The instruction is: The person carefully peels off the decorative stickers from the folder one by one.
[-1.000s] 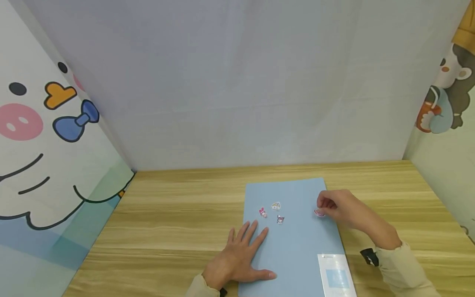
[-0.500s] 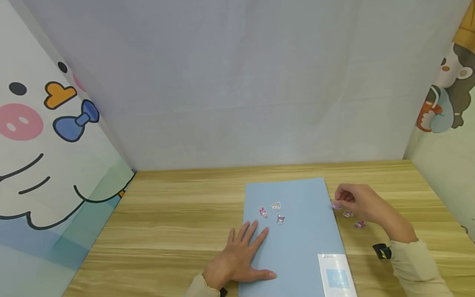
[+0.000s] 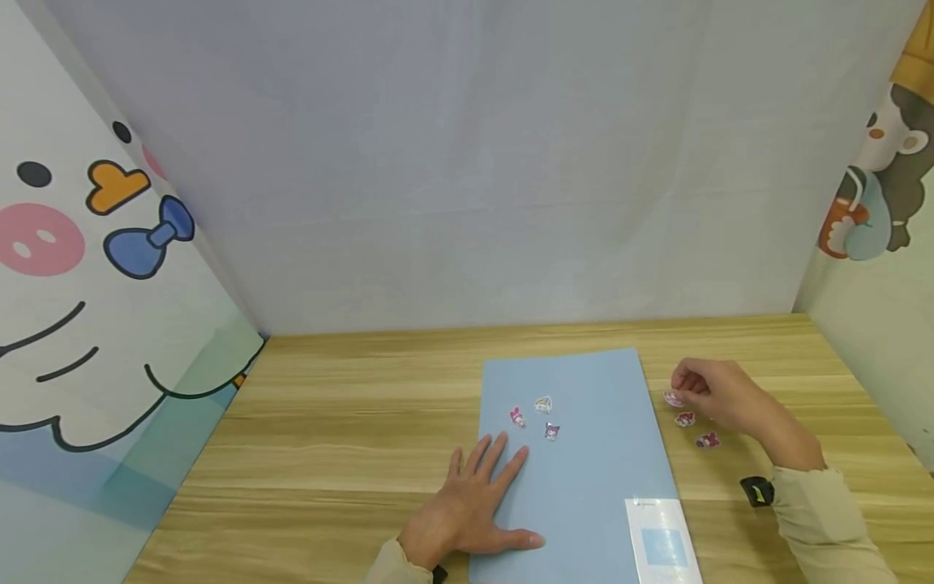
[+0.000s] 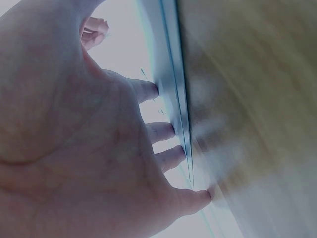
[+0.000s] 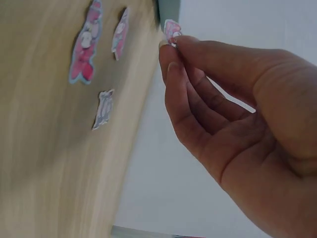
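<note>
My left hand (image 3: 467,504) rests with spread fingers on the left side of a light blue folder (image 3: 587,478), its little finger reaching past the folder's edge in the left wrist view. Three small cartoon stickers lie on the folder: a pink one (image 3: 517,417), a white and yellow one (image 3: 543,405) and a dark-eared one (image 3: 552,432). Beyond the folder's right edge, my right hand (image 3: 726,395) pinches a pink sticker (image 5: 171,30) between thumb and fingertips. Below it on the table are two more pink stickers, one nearer (image 3: 684,419) and one farther right (image 3: 708,440).
A grey-white sticker (image 5: 103,109) also shows on the table in the right wrist view. The folder carries a white label (image 3: 661,539) at its lower right. Behind the wood-grain table (image 3: 350,422) hangs a pale cloth backdrop (image 3: 467,178), with cartoon-printed panels at both sides.
My right hand has moved right, from over the folder to over the table beside it, with the pink sticker still pinched, uncovering stickers there. The left hand has stayed put.
</note>
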Demonstrator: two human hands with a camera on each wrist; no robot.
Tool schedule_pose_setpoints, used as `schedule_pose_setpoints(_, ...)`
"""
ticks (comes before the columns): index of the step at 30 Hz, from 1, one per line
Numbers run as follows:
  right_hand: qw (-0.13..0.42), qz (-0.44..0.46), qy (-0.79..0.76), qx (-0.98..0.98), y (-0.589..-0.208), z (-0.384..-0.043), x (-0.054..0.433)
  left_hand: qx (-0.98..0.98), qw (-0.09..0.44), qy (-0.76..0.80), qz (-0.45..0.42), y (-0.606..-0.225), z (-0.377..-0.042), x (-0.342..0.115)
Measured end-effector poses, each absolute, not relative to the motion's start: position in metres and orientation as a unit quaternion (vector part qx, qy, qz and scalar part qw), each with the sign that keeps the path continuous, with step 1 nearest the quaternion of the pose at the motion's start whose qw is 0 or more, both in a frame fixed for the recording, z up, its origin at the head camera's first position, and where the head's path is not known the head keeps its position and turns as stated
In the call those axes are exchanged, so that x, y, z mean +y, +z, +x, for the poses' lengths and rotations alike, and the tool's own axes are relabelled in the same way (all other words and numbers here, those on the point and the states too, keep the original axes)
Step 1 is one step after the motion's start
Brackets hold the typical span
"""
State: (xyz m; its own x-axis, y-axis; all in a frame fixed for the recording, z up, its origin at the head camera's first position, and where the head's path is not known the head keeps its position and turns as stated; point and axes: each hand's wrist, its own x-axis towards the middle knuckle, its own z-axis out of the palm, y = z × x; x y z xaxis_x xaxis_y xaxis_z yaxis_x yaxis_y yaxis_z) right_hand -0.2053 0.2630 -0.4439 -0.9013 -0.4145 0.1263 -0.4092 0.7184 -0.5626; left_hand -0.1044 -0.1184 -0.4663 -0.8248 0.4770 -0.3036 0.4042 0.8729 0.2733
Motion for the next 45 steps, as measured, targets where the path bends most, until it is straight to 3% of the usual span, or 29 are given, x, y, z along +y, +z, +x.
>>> schedule_pose_setpoints(13,0.006,-0.218,-0.309,0.926,-0.463,-0.211,0.264,0.950,0.186,0.093,0.231,-0.466,-0.104,-0.119)
schedule_pose_setpoints(45,0.007,-0.202,-0.288,0.936,-0.462,-0.210,0.257,0.952,0.170,0.099,0.234,-0.465,-0.102,-0.120)
